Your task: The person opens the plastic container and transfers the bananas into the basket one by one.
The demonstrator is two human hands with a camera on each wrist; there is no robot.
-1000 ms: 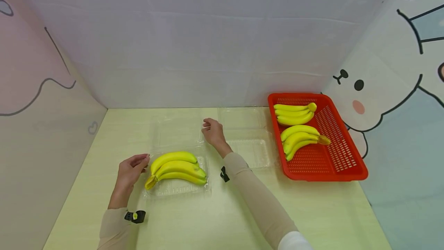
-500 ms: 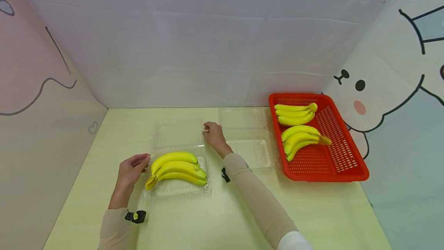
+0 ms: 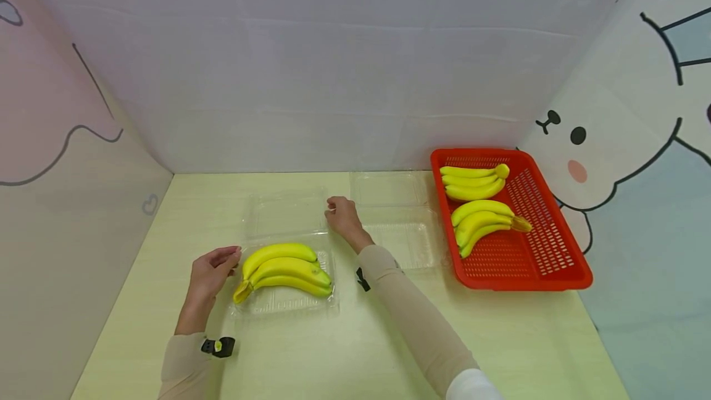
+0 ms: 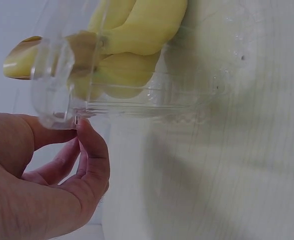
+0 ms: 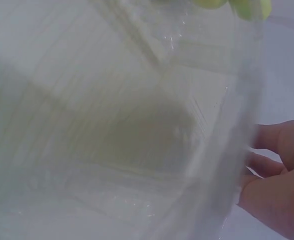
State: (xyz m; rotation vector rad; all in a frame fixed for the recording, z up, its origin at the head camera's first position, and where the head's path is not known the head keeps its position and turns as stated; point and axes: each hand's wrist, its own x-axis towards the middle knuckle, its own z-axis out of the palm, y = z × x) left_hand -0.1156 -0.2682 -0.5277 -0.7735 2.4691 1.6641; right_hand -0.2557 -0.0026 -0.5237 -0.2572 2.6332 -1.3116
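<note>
A clear plastic clamshell box [image 3: 282, 306] lies on the table at centre left, its hinged lid [image 3: 286, 215] raised on the far side. Inside the box rests a bunch of bananas [image 3: 286, 271], stem end toward the near left corner. My left hand [image 3: 208, 273] pinches the box's rim at the left; in the left wrist view its thumb and index finger [image 4: 94, 145] meet at the plastic edge, beside the stem. With my right hand [image 3: 343, 218] I grip the lid's right edge; the right wrist view shows thumb and fingers [image 5: 274, 165] at that edge, partly hidden behind the plastic.
A second clear clamshell box [image 3: 397, 239] stands open to the right of my right hand. Beyond it, a red plastic basket [image 3: 533, 270] holds two more banana bunches [image 3: 480, 221]. A white cloth wall [image 3: 333, 79] bounds the table at the back.
My right hand has come slightly nearer, and the lid's far edge has shifted a little toward me with it. The left hand and the bananas stay in place.
</note>
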